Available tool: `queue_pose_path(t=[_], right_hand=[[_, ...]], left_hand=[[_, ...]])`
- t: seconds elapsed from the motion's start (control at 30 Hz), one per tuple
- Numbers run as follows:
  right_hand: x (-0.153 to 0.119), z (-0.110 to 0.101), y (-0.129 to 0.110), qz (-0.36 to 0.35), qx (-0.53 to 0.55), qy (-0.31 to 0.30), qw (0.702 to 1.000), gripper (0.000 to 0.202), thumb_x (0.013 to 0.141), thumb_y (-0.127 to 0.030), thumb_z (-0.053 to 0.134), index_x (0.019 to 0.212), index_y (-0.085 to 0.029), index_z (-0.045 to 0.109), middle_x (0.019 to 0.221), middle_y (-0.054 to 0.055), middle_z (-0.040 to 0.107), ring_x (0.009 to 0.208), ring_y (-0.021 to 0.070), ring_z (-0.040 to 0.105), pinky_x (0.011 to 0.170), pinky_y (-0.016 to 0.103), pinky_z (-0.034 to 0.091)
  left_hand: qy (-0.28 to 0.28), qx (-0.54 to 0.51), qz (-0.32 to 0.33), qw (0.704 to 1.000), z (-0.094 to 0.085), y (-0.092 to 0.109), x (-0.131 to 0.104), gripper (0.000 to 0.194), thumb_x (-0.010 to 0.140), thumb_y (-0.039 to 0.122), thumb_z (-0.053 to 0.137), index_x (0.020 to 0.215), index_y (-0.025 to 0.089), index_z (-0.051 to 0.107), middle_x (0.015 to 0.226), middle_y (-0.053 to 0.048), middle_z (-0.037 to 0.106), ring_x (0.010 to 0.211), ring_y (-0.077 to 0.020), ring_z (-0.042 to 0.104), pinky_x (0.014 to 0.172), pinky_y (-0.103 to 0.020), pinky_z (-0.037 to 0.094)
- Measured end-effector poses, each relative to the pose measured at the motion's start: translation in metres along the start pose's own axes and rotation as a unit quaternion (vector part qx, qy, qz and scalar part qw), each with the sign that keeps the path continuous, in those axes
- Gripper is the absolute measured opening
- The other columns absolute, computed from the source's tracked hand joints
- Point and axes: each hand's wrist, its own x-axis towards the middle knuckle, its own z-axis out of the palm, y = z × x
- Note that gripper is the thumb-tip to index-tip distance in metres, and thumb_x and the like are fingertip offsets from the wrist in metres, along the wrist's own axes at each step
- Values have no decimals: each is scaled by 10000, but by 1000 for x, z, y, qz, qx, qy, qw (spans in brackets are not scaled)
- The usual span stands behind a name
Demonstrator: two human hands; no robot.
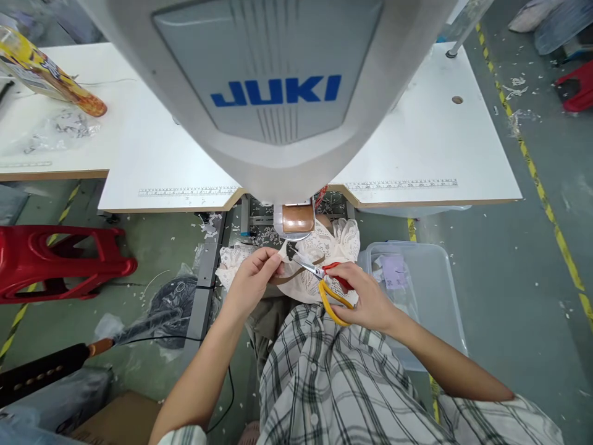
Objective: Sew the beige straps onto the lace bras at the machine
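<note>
Scissors (334, 298) with one red and one yellow handle loop are in my right hand (368, 296), its fingers closed round the loops. Their metal blades point up and left, toward a white fabric tip just past my left hand (259, 272). That hand pinches the edge of the pale lace garment (303, 281), which lies over my lap below the sewing machine head. The blades look slightly parted; whether they touch the fabric I cannot tell.
The white JUKI machine (278, 148) hangs over a white table (417, 154) with printed rulers. A clear plastic bin (438, 290) stands at right. At left are a red stool (60, 259) and a yellow package (50, 74) on the tabletop.
</note>
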Motion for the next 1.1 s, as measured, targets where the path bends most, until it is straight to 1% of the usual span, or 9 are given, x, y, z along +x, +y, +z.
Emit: queue_pose_path(t=[0.17,0.3,0.43,0.53,0.7,0.8,0.9,1.0,1.1], right_hand=[[12,11,-6,-37,19,3,999,476,754,-289,676,1213,-219,569,1095,108,671,836,221,644,670,343,557],[22,13,-8,-41,14,-8,999,457,794,-322,691,1226,-218,586,1151,120,684,993,264,667,781,386,581],[26,14,-4,-54,21,-8,998,379,870,-338,666,1229,-227,618,1167,108,707,1067,256,678,861,386,584],[24,14,-2,-53,24,-1,998,374,896,-344,646,1258,-249,629,1140,97,722,1027,244,698,844,376,594],[12,7,0,3,17,8,1000,345,927,-335,593,1267,-295,637,1088,72,732,891,218,712,775,352,601],[6,-9,8,31,-12,19,999,349,906,-332,591,1251,-300,636,1099,71,730,816,219,709,694,354,599],[11,-38,22,64,-72,27,995,332,879,-369,600,1193,-274,653,1054,82,737,737,240,699,623,376,584],[35,-76,37,98,-157,76,980,331,883,-417,588,1151,-239,665,1053,104,733,841,290,699,684,403,574],[72,-118,47,110,-233,128,958,344,887,-363,589,1183,-202,653,1140,126,709,1015,314,668,829,410,547]], left_hand=[[-11,12,-28,999,3,7,0,490,680,663,723,724,184,628,681,-3,606,643,-130,538,658,-265,500],[-7,25,-18,1000,0,7,0,453,701,623,726,731,177,653,694,-16,641,649,-130,566,635,-247,500],[-1,40,-5,999,-4,4,-1,396,748,568,707,729,175,663,699,-20,656,621,-115,543,606,-226,476],[9,40,2,999,-5,1,0,385,762,553,700,709,174,650,687,-19,654,604,-110,524,589,-220,456],[51,38,34,997,-5,-1,0,340,782,524,673,730,188,659,692,-17,662,641,-134,559,611,-237,462],[94,96,75,988,-9,1,-1,265,808,458,634,800,199,691,764,-30,695,714,-163,605,662,-255,473],[152,241,133,949,-16,3,-2,209,832,388,593,854,205,691,766,-38,703,710,-174,620,659,-256,459],[172,325,159,916,-24,8,-3,255,841,404,561,974,218,676,738,-43,712,697,-196,652,598,-250,447],[136,358,167,909,-26,20,-4,262,808,454,572,918,247,687,727,-47,734,680,-219,682,598,-267,485]])
